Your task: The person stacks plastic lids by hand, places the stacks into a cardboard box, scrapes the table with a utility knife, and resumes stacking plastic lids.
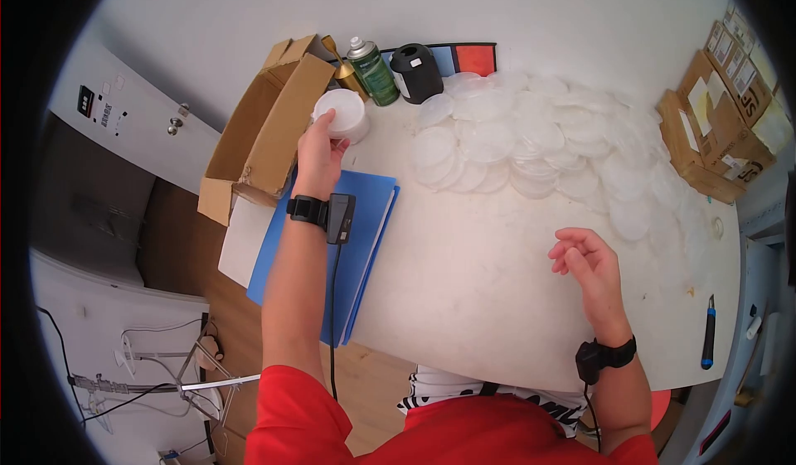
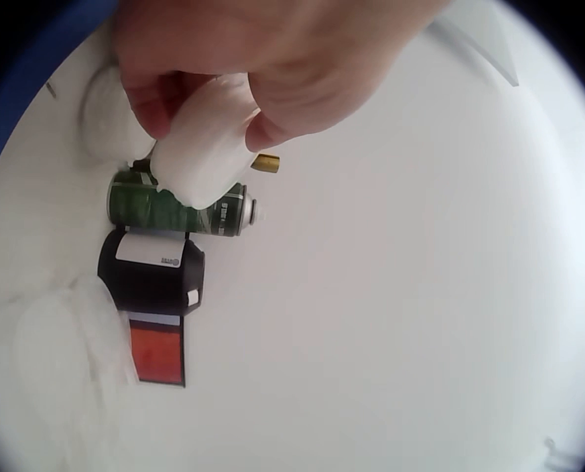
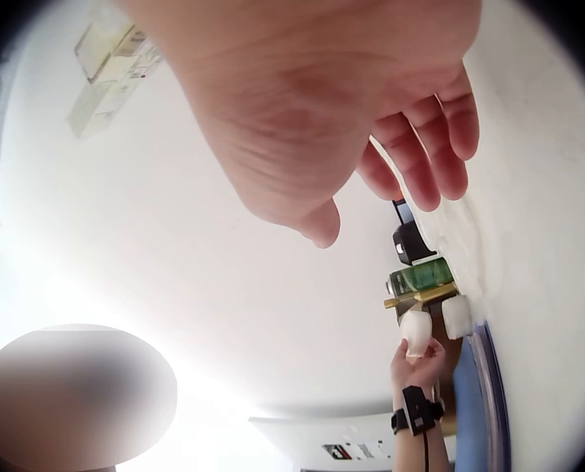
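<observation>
My left hand (image 1: 318,160) pinches a round whitish piece (image 1: 333,107) between thumb and fingers, by the cardboard box. In the left wrist view the hand (image 2: 273,49) grips this white piece (image 2: 209,143) from above, and a second whitish round item (image 2: 115,118) lies behind it. The right wrist view shows both, the held piece (image 3: 416,332) apart from the other item (image 3: 457,317). Over the table's right half, my right hand (image 1: 590,278) is empty with its fingers loosely bent. Many translucent round discs (image 1: 539,133) lie overlapping across the back of the table.
An open cardboard box (image 1: 286,125) stands at the left above a blue folder (image 1: 361,225). Behind are a green spray can (image 1: 373,74), a gold object (image 1: 347,75) and a black container (image 1: 417,74). A cutter (image 1: 709,332) and more boxes (image 1: 717,125) are at the right.
</observation>
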`<state>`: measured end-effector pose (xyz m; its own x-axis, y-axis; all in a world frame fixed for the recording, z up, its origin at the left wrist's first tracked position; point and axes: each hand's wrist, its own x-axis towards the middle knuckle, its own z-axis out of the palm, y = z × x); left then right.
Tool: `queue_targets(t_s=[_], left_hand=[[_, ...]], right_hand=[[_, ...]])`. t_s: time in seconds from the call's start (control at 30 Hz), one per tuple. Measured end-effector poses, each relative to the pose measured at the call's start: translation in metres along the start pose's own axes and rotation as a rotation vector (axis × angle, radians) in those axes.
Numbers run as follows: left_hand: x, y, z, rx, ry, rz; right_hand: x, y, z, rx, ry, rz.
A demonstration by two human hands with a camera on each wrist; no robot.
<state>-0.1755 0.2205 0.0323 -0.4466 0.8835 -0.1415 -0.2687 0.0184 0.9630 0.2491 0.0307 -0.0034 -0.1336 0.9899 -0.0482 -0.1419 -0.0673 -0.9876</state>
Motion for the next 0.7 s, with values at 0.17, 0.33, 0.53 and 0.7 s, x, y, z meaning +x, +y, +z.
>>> queue_targets(t_s=[0.17,0.33,0.53,0.7], left_hand=[[0.042,0.0,-0.008,0.053,-0.015,0.0],[0.059,-0.005,-0.007,0.095,-0.012,0.025],[0.074,-0.011,-0.019,0.296,0.06,0.007],[0.074,-0.01,-0.02,0.435,0.163,0.011]], right_hand=[[0.0,0.002,-0.001,0.02,-0.03,0.037],[0.0,0.008,-0.005,-0.071,-0.037,0.038],[0.0,0.003,-0.004,-0.145,-0.073,0.001],[0.001,0.006,-0.004,-0.202,-0.086,-0.01]])
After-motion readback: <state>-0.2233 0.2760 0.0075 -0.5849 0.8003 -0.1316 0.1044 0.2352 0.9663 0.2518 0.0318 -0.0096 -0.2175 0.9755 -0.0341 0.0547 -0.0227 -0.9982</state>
